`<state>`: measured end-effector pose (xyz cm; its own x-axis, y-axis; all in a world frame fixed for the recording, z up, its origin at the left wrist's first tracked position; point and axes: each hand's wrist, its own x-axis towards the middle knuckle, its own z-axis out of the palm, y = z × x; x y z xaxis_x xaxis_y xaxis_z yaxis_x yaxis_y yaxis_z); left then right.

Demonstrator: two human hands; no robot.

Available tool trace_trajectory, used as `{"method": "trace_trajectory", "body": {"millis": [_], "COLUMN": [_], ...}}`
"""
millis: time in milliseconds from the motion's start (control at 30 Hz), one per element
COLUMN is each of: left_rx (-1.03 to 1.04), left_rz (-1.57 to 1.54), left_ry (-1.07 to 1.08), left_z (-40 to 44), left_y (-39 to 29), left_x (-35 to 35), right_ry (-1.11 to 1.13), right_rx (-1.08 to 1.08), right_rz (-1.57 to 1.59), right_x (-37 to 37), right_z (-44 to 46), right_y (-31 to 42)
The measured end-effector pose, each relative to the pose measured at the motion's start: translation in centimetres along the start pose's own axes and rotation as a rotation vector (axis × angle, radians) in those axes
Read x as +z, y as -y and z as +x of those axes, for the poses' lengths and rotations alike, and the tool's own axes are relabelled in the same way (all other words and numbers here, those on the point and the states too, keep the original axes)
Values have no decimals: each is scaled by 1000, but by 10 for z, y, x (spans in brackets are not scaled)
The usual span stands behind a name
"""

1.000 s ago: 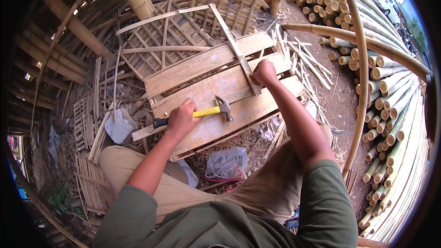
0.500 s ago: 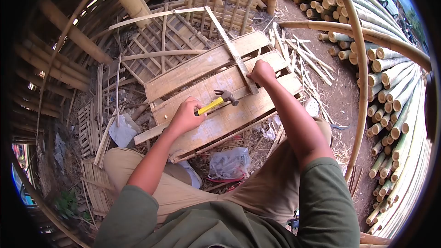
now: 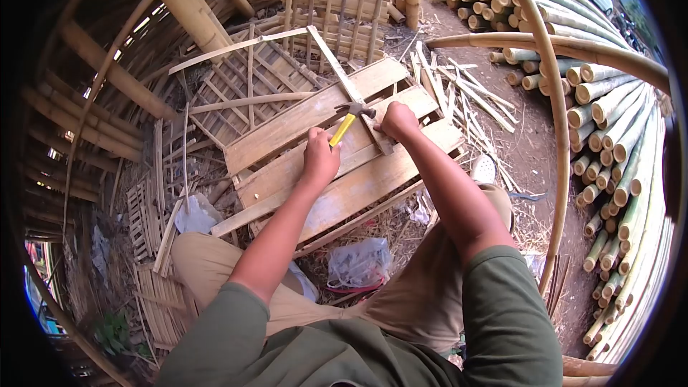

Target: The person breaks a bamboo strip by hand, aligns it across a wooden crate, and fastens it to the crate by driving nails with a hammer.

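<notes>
In my left hand point(image 3: 320, 158) is a claw hammer point(image 3: 344, 129), gripped by its yellow handle. The hammer's dark metal head is over a narrow wooden strip point(image 3: 335, 68) that lies across pale wooden boards point(image 3: 308, 132). My right hand point(image 3: 398, 122) is closed at the strip's near end, with the thumb side against its edge; whether a nail is also pinched there is hidden. The boards form a slatted panel with gaps between them, in front of my knees. A second thin strip point(image 3: 236, 50) meets the first one at its far end.
Stacked bamboo poles point(image 3: 609, 136) fill the right side, behind a curved bamboo rail point(image 3: 552, 100). Slatted panels point(image 3: 251, 79) lie beyond the boards. Loose wood offcuts point(image 3: 473, 100) are scattered on the right. A clear plastic bag point(image 3: 360, 261) rests on the ground between my legs.
My left hand has moved up and right with the hammer, bringing its head from above the nearer boards to the strip. My right hand stays at the strip.
</notes>
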<state>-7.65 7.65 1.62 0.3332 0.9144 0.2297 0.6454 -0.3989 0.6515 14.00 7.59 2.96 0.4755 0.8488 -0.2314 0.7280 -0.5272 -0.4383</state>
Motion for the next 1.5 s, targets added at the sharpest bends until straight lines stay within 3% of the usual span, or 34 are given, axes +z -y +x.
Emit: {"method": "trace_trajectory", "body": {"millis": [133, 200, 267, 433, 500, 733, 767, 933, 1000, 1267, 1400, 1500], "left_rx": [-23, 99, 82, 83, 124, 214, 149, 153, 168, 222, 183, 206], "left_rz": [19, 48, 46, 21, 291, 287, 284, 269, 390, 380, 360, 383], "left_ry": [-6, -34, -25, -50, -26, 167, 242, 273, 303, 223, 272, 250], "left_z": [0, -4, -6, -9, -9, 12, 17, 33, 40, 46, 46, 46], "left_y": [-2, -2, -4, 7, 2, -32, -36, -53, -48, -32, -34, -28], "left_x": [3, 3, 2, 8, 2, 21, 26, 37, 41, 50, 47, 53], "right_ry": [-90, -34, 19, -129, -64, -1, -3, -55, -22, 61, -50, 255], "right_rx": [-43, -15, 14, -90, -48, -7, -7, -70, -49, 7, -27, -262], "right_rz": [10, 29, 45, -10, 6, -4, -4, -18, -13, 48, -152, -525], "right_x": [3, 1, 1, 6, 2, 2, 1, 1, -1, 1, -15, -50], "right_z": [0, 3, 1, 0, 0, 3, 0, -3, -2, 6, -20, -60], "right_y": [-1, 1, 2, -1, 0, 1, 2, 1, 1, -1, 7, 18]}}
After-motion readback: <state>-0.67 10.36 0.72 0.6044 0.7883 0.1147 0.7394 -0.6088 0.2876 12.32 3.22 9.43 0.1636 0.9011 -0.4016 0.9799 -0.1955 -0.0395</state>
